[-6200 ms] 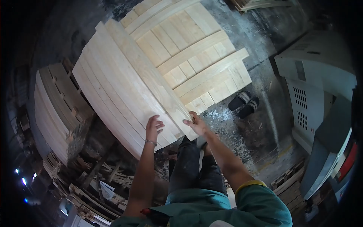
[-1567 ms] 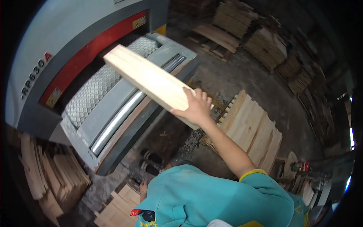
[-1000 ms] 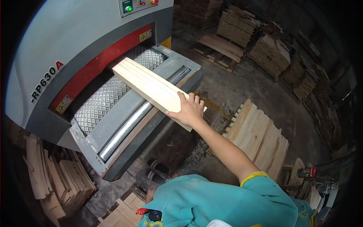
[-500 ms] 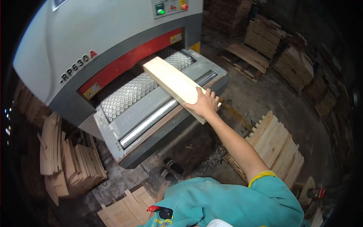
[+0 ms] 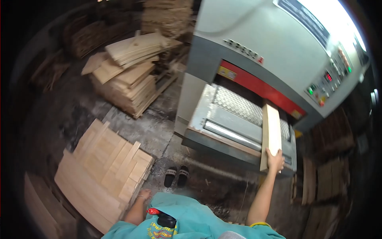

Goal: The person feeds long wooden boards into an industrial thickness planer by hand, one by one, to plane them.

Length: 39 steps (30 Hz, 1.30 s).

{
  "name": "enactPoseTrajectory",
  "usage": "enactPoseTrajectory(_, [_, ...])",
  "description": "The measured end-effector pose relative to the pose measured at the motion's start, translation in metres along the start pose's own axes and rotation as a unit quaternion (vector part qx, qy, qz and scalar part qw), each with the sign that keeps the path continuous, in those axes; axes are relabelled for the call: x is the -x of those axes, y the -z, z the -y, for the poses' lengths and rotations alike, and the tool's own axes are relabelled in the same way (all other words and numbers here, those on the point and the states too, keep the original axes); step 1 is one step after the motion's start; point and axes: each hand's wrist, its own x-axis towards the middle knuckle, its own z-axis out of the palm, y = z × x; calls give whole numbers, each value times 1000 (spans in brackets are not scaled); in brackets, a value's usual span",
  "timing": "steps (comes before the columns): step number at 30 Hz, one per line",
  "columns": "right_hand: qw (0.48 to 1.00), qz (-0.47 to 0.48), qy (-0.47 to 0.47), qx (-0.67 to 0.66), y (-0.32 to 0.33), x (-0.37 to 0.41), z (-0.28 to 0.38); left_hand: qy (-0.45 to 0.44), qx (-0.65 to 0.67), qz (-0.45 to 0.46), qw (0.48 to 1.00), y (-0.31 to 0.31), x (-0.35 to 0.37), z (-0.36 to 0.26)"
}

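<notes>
A long pale wooden beam (image 5: 272, 129) lies across the infeed table of a large grey machine (image 5: 223, 55), its far end under the red strip. My right hand (image 5: 275, 161) grips the beam's near end, thumb on top and fingers over the right side. The beam crosses the textured roller (image 5: 238, 104) and the smooth metal roller (image 5: 234, 135). My left hand (image 5: 145, 194) hangs low by my body, beside a stack of light boards (image 5: 107, 159); its fingers are too small and blurred to make out.
Black sandals (image 5: 176, 177) lie on the floor before the machine. Piled boards (image 5: 129, 79) stand left of it, with a taller stack (image 5: 165, 18) behind. More wood stacks (image 5: 333, 181) stand at the right. Lit controls (image 5: 328, 75) show on the machine's front.
The view has swung left, so the machine now appears further right and more boards show at left. The beam reaches further under the red strip, my right hand still on it.
</notes>
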Motion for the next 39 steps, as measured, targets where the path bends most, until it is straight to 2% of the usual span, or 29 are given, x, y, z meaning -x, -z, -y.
enactPoseTrajectory(2, [1000, -11, 4, 6, -2, -3, 2, 24, -40, -38, 998, 8, 19, 26])
enactPoseTrajectory(7, [999, -17, 33, -21, -11, -16, 3, 58, 17, -104, 993, -8, 56, 111])
enactPoseTrajectory(10, [998, -15, 36, -42, -16, -27, 10, -36, -50, -124, 990, -39, 56, 180])
enactPoseTrajectory(11, [999, -10, 33, -42, -16, -28, 9, -91, -36, -114, 989, -50, 67, 188])
enactPoseTrajectory(14, [997, 5, 55, -52, -19, -39, 10, -126, 95, -62, 985, -71, 62, 250])
enactPoseTrajectory(17, [993, 14, 100, -57, -22, -51, 12, -105, 38, -154, 982, -56, 158, 214])
enactPoseTrajectory(20, [989, 30, 132, -56, -27, -66, 16, -14, 124, -135, 983, -49, 200, 235])
enactPoseTrajectory(21, [986, 17, 156, -59, -29, -70, 15, 7, 147, -139, 979, -45, 213, 248])
enactPoseTrajectory(22, [970, -74, 221, -60, -37, -64, 14, 28, 166, -139, 976, -42, 227, 262])
enactPoseTrajectory(23, [951, -120, 272, -89, -50, -57, 10, 54, 160, -144, 975, -40, 243, 276])
enactPoseTrajectory(24, [925, -166, 320, -120, -50, -25, 13, 77, 154, -150, 974, -37, 256, 285])
enactPoseTrajectory(25, [865, -239, 430, -100, -50, 11, 11, 99, 145, -155, 972, -33, 270, 292])
enactPoseTrajectory(26, [836, -185, 480, -191, -46, 61, 7, 133, 112, -152, 973, -28, 284, 295])
enactPoseTrajectory(27, [770, -133, 561, -272, -55, 99, -1, 167, 76, -149, 972, -23, 298, 293])
enactPoseTrajectory(28, [713, -131, 631, -275, -65, 136, -10, 200, 40, -145, 968, -17, 307, 293])
enactPoseTrajectory(30, [709, 84, 621, -324, -100, 214, -40, 187, 53, -159, 968, -13, 308, 303])
enactPoseTrajectory(31, [702, 317, 515, -377, -137, 239, -61, 181, 59, -164, 968, -10, 305, 309])
enactPoseTrajectory(32, [689, 386, 498, -357, -157, 275, -79, 157, 47, -181, 970, -4, 295, 314])
enactPoseTrajectory(33, [682, 491, 472, -265, -149, 315, -83, 133, 36, -195, 971, 1, 285, 317])
enactPoseTrajectory(34, [659, 543, 472, -220, -164, 346, -94, 112, 25, -207, 972, 5, 278, 320])
enactPoseTrajectory(35, [638, 614, 423, -192, -167, 381, -99, 120, 62, -201, 970, 15, 276, 308])
enactPoseTrajectory(37, [578, 661, 461, -131, -186, 435, -100, 139, 137, -188, 963, 41, 264, 269])
enactPoseTrajectory(39, [553, 685, 471, -54, -183, 493, -74, 127, 185, -194, 955, 52, 240, 256])
